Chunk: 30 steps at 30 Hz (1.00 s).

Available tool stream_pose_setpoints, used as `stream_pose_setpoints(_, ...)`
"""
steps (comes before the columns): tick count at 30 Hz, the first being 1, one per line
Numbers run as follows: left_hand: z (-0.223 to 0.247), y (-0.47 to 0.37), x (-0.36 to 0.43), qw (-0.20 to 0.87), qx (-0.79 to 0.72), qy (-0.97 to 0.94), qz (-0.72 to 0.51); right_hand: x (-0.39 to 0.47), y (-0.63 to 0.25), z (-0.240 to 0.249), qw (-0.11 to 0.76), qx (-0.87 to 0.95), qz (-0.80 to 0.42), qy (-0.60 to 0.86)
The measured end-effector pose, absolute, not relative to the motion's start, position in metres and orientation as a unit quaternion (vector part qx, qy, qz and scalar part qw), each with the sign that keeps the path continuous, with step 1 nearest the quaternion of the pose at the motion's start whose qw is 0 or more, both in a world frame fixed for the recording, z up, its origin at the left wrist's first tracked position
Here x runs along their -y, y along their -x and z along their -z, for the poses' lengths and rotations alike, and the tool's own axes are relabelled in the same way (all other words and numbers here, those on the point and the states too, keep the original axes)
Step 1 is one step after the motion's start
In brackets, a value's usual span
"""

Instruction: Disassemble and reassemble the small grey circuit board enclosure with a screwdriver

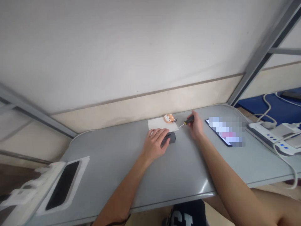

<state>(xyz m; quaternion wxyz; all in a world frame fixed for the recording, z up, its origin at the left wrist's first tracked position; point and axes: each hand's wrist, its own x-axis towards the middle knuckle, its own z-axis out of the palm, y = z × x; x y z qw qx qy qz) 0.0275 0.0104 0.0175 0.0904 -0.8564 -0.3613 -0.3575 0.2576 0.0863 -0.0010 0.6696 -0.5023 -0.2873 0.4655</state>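
Note:
My left hand [156, 142] is closed over a dark grey box with vent slots [172, 137], pressing it on the grey table; the fingers cover much of it. In my right hand [196, 125] is a screwdriver [188, 120] with a black and yellow handle. Its thin shaft points left and down to the top of the box; whether the tip touches is too small to tell. Just behind the box lies a white sheet of paper [155, 123], and on it rests an orange and white animal-faced trinket [168, 118] with a dark loop.
A lit phone [218, 131] lies right of my right hand. Further right is a white power strip [270, 136] with plugs and cables. At the left, a black phone [63, 185] lies on white paper beside another white power strip [44, 185]. A wall and metal posts bound the table [113, 150].

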Motion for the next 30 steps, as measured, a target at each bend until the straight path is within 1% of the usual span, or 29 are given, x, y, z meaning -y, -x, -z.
stream_pose_setpoints(7,-0.013,-0.029,-0.011,0.089,0.357,0.864,0.343,-0.087,-0.256,0.002,0.666,0.257,-0.483,0.506)
stream_pose_setpoints(21,-0.001,-0.029,-0.015,0.114,0.350,0.879,0.302,-0.089,-0.258,0.004,0.677,0.263,-0.449,0.521)
stream_pose_setpoints(23,0.001,-0.029,-0.016,0.126,0.346,0.880,0.300,-0.089,-0.259,-0.001,0.693,0.246,-0.412,0.539)
stream_pose_setpoints(25,0.003,-0.030,-0.018,0.146,0.343,0.876,0.307,-0.083,-0.262,-0.013,0.722,0.258,-0.337,0.547)
stream_pose_setpoints(28,0.010,-0.031,-0.021,0.173,0.347,0.865,0.318,-0.060,-0.263,-0.039,0.765,0.376,-0.166,0.496)
stream_pose_setpoints(30,0.015,-0.031,-0.022,0.173,0.357,0.861,0.319,-0.034,-0.254,-0.057,0.763,0.463,-0.070,0.445)
